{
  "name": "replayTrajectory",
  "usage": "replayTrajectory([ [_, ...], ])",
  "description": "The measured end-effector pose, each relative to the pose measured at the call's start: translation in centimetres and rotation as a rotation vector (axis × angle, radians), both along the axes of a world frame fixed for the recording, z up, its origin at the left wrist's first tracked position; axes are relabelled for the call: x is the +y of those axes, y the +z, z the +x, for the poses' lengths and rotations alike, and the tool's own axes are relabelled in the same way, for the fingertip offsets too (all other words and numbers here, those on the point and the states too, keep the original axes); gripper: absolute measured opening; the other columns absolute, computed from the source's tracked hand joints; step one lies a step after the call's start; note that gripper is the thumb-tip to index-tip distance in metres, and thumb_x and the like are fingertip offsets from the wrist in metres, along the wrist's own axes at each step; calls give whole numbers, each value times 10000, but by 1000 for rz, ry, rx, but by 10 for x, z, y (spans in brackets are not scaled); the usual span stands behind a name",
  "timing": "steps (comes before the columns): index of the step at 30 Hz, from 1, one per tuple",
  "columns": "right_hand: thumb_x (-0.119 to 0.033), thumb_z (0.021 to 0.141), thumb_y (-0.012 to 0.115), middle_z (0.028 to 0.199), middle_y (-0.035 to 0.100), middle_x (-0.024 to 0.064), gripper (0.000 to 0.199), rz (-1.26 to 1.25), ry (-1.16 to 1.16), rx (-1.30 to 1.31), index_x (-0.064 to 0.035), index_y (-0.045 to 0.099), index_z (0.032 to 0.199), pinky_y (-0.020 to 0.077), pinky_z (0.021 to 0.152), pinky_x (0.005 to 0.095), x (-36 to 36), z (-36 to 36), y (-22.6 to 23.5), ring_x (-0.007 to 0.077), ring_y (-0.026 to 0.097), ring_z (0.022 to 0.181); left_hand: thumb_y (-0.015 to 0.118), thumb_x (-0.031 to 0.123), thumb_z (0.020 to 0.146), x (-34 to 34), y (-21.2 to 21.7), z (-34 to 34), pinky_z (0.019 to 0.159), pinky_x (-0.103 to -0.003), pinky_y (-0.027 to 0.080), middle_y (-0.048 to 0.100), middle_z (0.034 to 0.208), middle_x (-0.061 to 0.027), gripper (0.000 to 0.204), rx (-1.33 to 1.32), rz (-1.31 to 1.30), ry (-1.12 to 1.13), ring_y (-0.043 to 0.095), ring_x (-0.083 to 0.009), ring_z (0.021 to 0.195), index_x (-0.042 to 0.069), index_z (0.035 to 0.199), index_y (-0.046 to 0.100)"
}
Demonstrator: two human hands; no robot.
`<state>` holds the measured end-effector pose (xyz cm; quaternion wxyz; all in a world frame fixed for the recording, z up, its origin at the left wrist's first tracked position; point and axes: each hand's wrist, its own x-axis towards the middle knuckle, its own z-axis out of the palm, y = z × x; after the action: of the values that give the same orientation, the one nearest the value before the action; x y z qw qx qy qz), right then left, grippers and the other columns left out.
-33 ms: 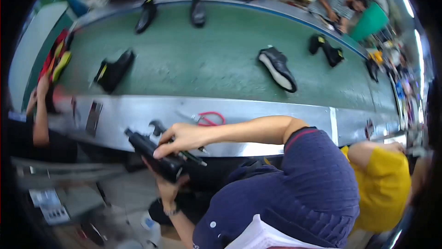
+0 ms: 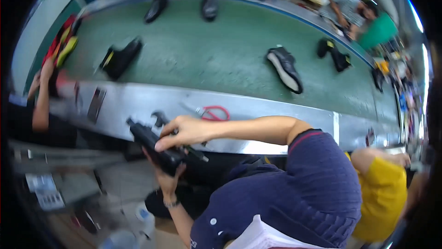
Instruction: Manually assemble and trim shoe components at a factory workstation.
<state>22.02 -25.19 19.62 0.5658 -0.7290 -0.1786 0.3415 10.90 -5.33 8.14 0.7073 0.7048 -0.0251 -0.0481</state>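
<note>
A black shoe [image 2: 153, 139] is tilted over the near edge of the metal table strip. My left hand [image 2: 166, 179] supports it from below, its fingers wrapped round the underside and partly hidden. From above, my right hand [image 2: 191, 131] grips the shoe, thumb pressed on its surface and the other fingers bent. A slender dark piece [image 2: 197, 153] sticks out below the right palm; I cannot make out its kind. Beside the shoe, a dark hook-ended tool [image 2: 159, 119] lies on the metal. Red-handled scissors [image 2: 215, 113] rest just beyond my right wrist.
Beyond the metal strip [image 2: 258, 131], a green belt [image 2: 202, 55] carries several black shoes, one with a white sole [image 2: 285, 70]. A dark flat object [image 2: 96, 104] lies to the left. Another person's arms [image 2: 42, 94] are at far left; a person in yellow [image 2: 380, 193] is close on my right.
The view has shifted slightly, so the belt and its shoes appear a little farther right. Both hands keep their hold on the shoe.
</note>
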Motion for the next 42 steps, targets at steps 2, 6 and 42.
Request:
replayTrajectory([
  [2,-397,861,684,797,645,88,538,121,28,85,-25,585,1237,493,591,271,9,4,-6,123,611,684,872,163,657,13,-47,-15,1062,-381,368,398,1409,-129,1127,130,-75,189,454,-255,1252,73,1496,123],
  [6,-329,890,661,884,628,90,746,-43,-85,-14,-83,273,1477,501,603,274,17,6,-25,123,600,731,746,114,785,22,-4,-67,871,-268,500,652,1015,-46,396,259,-242,270,620,-149,950,0,1130,588],
  [42,-196,722,772,828,671,152,478,-661,-195,-505,-1,565,1106,516,718,427,-124,-17,-172,329,654,758,625,357,907,37,34,-162,840,-316,498,631,1137,-75,533,741,-532,643,628,-181,956,42,1317,495],
])
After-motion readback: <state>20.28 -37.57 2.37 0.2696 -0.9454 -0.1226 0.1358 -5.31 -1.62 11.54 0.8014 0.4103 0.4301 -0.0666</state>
